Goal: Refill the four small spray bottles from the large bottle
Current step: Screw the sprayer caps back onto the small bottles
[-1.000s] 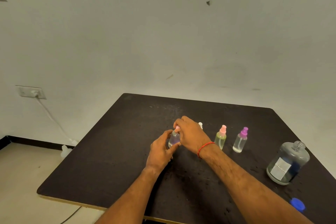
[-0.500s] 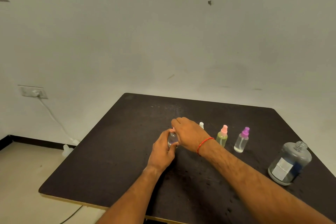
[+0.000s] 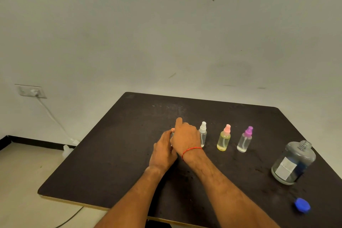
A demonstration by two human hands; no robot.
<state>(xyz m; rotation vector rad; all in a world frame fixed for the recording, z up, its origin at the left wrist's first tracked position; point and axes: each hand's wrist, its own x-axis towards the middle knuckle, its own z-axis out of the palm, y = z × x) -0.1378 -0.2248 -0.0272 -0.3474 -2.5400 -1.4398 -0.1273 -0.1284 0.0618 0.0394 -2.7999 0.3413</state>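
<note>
Head view, from near to far. Both forearms come in from the bottom edge and meet approx. at the middle of the dark bench (image 3: 118, 168). At the near right corner a blue cap (image 3: 302, 206) lies flat on the bench, apart from everything else. Just behind it stands the large bottle (image 3: 293, 163), clear glass w/ a white label; its threaded neck is uncovered.

The left hand (image 3: 162, 152) is curled around a small spray bottle (image 3: 172, 135), which stands on the bench between the two hands. Only a thin sliver of it shows, so its colour and fill level I cannot tell. The right hand (image 3: 186, 138), w/ a red thread (image 3: 191, 150) on the wrist, sits over the top of the same bottle. Its fingers bend down around the top part and grip it, while the index finger sticks up. The contact itself is hidden by the back of the hand.

To the right of the hands, three more spray bottles stand upright in a row, caps on, not touching each other:
- white-cap bottle (image 3: 203, 135), clear, just beside the right hand
- pink-cap bottle (image 3: 224, 139), w/ yellowish body
- purple-cap bottle (image 3: 245, 140), clear, nearest to the large bottle

Far left, a socket (image 3: 31, 91) is on the wall (image 3: 166, 33), and a white cable (image 3: 53, 118) runs from it down toward the floor (image 3: 22, 181).
</note>
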